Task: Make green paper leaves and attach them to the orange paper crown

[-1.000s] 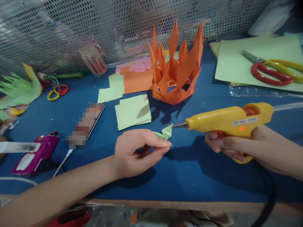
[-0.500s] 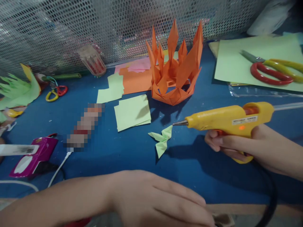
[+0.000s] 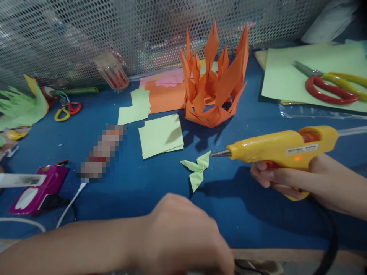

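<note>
My right hand (image 3: 278, 177) is closed round the handle of a yellow hot glue gun (image 3: 266, 145), its metal nozzle pointing left. Just beyond the nozzle tip lies a small folded pale-green paper piece (image 3: 197, 168) with three pointed arms. My left hand (image 3: 186, 233) is over the table's front edge, blurred, its fingers bent down and mostly hidden. Behind the folded piece stands an orange paper crown-like form (image 3: 210, 118) with tall folded spikes. A stack of light-green paper squares (image 3: 160, 135) lies to its left.
Scissors (image 3: 329, 86) rest on green sheets (image 3: 281, 76) at the right. Toward the left are small scissors (image 3: 67, 110), a clear jar (image 3: 111, 72), a purple device (image 3: 40, 191), and a pixelated object (image 3: 101, 152) with a white cable (image 3: 69, 206). A perforated metal panel (image 3: 143, 34) runs along the back.
My left hand has drawn back leftward and its fingers have gone from stretched out to bent downward. The glue gun has shifted slightly right in view; the paper things stay in place.
</note>
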Available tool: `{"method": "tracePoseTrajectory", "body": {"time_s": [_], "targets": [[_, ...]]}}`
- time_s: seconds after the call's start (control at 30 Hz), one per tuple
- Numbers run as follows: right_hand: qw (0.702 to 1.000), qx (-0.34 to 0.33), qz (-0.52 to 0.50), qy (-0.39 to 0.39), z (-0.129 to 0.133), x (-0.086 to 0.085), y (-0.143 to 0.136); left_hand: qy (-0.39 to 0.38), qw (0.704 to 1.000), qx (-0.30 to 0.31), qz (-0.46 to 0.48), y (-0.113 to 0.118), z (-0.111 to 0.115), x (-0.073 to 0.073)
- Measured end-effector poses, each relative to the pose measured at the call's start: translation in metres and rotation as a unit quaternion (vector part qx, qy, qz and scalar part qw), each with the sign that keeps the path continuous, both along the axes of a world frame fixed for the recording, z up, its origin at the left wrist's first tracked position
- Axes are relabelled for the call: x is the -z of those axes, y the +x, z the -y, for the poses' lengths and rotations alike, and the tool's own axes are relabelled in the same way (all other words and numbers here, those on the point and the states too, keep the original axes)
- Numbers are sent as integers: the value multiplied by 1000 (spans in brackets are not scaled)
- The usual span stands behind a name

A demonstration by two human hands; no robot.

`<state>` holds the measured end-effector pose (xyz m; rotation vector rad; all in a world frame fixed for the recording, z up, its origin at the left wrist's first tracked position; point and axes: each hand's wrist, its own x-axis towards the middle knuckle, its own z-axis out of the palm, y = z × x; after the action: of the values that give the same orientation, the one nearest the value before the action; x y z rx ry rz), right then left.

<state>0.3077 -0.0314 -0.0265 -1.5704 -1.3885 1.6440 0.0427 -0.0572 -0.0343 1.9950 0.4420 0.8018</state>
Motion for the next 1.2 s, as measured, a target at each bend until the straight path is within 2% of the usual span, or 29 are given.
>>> {"method": "tracePoseTrajectory", "body": {"time_s": [0.03,0.07,0.1,0.13,0.2,0.27,0.37,0.53,0.63,0.77,0.93,1.1,1.2], "targets": [[1000,-3,0,-2,0,1,0,-1,999,-29,14,0,-5,-7],[1000,-7,-2,-4,0,1,1,-16,995,-91,26,1,-9,-12],[1000,-13,-6,-6,0,1,0,-59,983,-161,61,2,-12,-16],[1000,-21,-11,-5,0,0,0,-111,971,-193,82,2,-15,-19],[999,-39,-16,2,1,-3,-3,-211,956,-194,64,4,-19,-20],[999,-40,-2,11,3,-7,-6,-261,950,-168,42,6,-22,-18],[999,-21,35,21,4,-8,-7,-267,951,-156,28,6,-24,-20],[993,-104,28,50,0,3,3,-295,941,-167,10,4,-23,-28],[992,-109,29,55,-1,6,6,-284,942,-174,54,1,-23,-25],[992,-110,30,56,2,5,6,-229,946,-197,116,-1,-25,-18],[992,-113,37,52,2,6,9,-189,941,-192,207,-1,-25,-22],[993,-96,49,46,2,6,8,-71,975,-115,175,-7,-13,-26],[993,-90,48,50,2,5,8,25,985,-126,116,-9,-12,-25]]}}
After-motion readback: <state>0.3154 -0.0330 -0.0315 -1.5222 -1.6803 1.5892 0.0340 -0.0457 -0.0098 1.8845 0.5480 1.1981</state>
